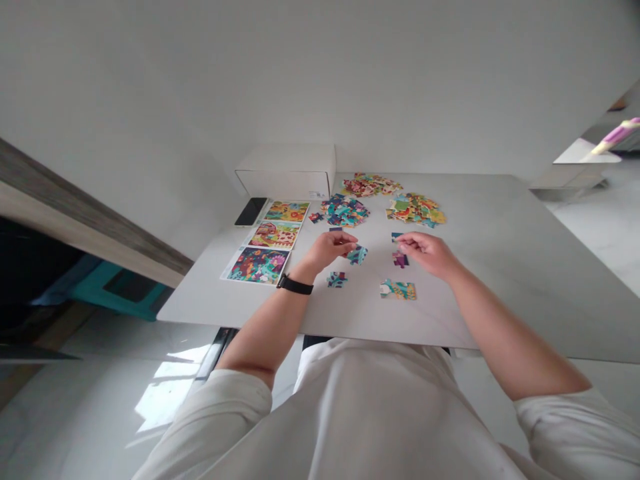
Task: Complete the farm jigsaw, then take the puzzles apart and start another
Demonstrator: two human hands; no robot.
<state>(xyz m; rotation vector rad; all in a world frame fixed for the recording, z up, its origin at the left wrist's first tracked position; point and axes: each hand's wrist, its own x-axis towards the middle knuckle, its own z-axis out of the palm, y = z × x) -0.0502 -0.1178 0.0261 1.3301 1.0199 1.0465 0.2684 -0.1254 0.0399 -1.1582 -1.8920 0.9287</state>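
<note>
- Left hand (327,250): fingers curled, half closed, hold unclear; teal jigsaw piece (357,255) just beside at 3 o'clock.
- Right hand (425,255): fingertips pinched, cannot tell if holding; purple jigsaw piece (400,260) near at 8 o'clock.

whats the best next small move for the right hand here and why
With the right hand, I'd probably try the small blue puzzle piece by its fingers against the purple puzzle piece just below it. The two lie close together right under that hand, so it seems the shortest test, though whether they fit can't be told from here.
</note>
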